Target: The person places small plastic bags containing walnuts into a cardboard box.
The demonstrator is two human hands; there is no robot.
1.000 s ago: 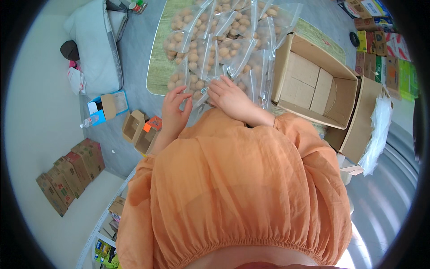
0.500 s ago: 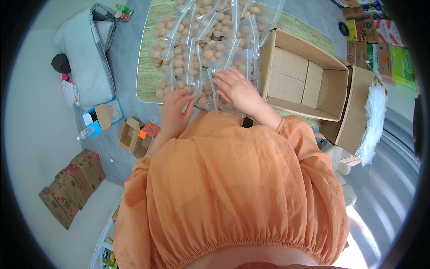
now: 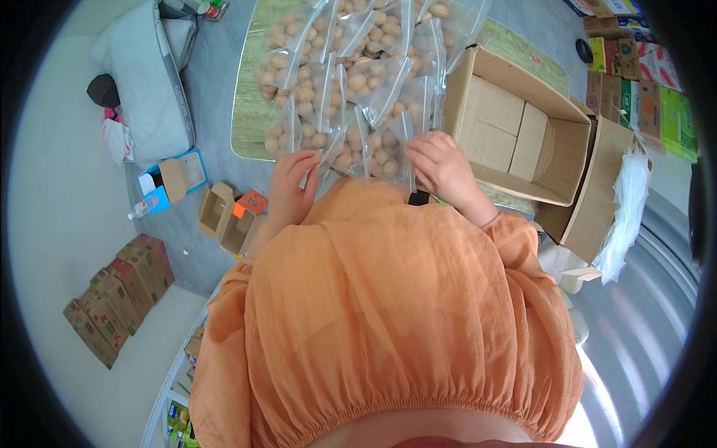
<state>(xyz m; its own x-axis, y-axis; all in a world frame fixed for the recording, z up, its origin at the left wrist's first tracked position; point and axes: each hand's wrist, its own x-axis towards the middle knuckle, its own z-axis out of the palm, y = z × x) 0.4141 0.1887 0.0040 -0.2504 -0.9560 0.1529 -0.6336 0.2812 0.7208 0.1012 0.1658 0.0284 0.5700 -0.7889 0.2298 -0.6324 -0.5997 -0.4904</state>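
Clear zip bags of walnuts [image 3: 358, 78] cover much of a green wood-patterned table [image 3: 248, 119], several lying over one another. In the nearest row, my right hand [image 3: 446, 170] has its fingers closed on the right edge of a bag of walnuts [image 3: 385, 153]; its thumb is mostly hidden. My left hand [image 3: 293, 187] is at the near left of the row, thumb and fingers apart, with the fingertips at the edge of another walnut bag [image 3: 346, 153]. Whether those fingertips touch the plastic is hard to tell.
Right of the bags stands an open cardboard box [image 3: 515, 127], with a second carton [image 3: 597, 190] beside it and clear plastic bags [image 3: 626, 209] draped over its side. Small open boxes [image 3: 224, 213] stand on the floor at left, near folded grey bedding [image 3: 146, 89]. Stacked cartons [image 3: 123, 291] line the wall.
My right hand has moved right, from on top of the near bags to the edge of the rightmost near bag. That bag now shows more fully. My left hand has hardly moved.
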